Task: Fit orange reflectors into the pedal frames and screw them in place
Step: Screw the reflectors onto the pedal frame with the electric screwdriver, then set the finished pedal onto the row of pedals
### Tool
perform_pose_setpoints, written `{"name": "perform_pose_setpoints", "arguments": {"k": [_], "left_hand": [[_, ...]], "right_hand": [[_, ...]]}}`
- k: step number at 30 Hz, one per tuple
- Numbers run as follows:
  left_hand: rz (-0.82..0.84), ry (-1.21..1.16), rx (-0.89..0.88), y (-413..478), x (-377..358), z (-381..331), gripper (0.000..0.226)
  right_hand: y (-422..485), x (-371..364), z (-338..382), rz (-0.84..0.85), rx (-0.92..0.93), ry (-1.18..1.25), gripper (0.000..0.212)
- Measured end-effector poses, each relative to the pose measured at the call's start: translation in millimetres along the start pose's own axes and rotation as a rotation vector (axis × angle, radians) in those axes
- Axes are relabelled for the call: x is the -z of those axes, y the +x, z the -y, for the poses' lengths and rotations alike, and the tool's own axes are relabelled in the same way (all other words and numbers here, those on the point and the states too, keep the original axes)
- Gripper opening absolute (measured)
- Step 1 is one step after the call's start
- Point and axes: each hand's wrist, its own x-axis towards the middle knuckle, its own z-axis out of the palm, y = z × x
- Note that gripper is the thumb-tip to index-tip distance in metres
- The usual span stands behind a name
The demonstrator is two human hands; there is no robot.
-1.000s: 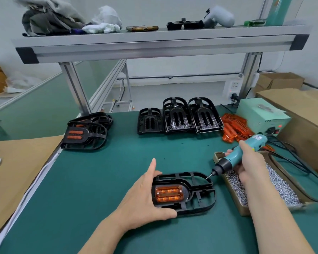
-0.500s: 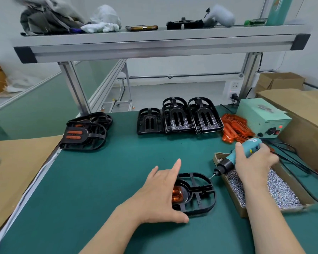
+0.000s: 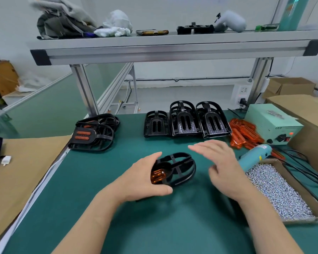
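Observation:
My left hand [image 3: 145, 177] grips a black pedal frame [image 3: 180, 168] at its near end, tilted up off the green mat, with an orange reflector [image 3: 157, 176] showing in it beside my thumb. My right hand [image 3: 222, 165] hovers just right of the frame with fingers spread and holds nothing. The teal electric screwdriver [image 3: 253, 157] lies behind that hand, across the edge of the screw box [image 3: 281, 191]. Loose orange reflectors [image 3: 244, 133] are piled at the back right. Three empty pedal frames [image 3: 185, 119] stand in a row at the back.
Finished frames with reflectors [image 3: 94, 134] are stacked at the back left. A pale green power unit [image 3: 272, 123] with cables sits at the right, cardboard boxes [image 3: 301, 110] beyond it. Brown cardboard [image 3: 17, 171] covers the left side. A metal shelf [image 3: 173, 46] spans overhead.
My right hand has let go of the screwdriver, which now lies on the screw box, and moved left, open. My left hand has lifted and tilted the pedal frame.

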Motion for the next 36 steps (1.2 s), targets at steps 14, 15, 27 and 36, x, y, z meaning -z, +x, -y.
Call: {"name": "perform_pose_setpoints", "arguments": {"k": [14,15,27,36], "left_hand": [[-0.425,-1.322,0.339,13,0,39,0.061],[-0.494,-1.376,0.393,15,-4,39,0.057],[-0.542,-1.027,0.529,21,-32,12,0.016],[-0.841,-1.073,0.696,31,23,72,0.03]], "right_hand": [[26,-6,14,-0.053,-0.321,0.092,0.027],[26,-7,15,-0.054,-0.383,0.134,0.028],[40,-34,39,0.049,-0.568,0.358,0.041],[26,-33,27,0.009,-0.564,0.445,0.012]]}}
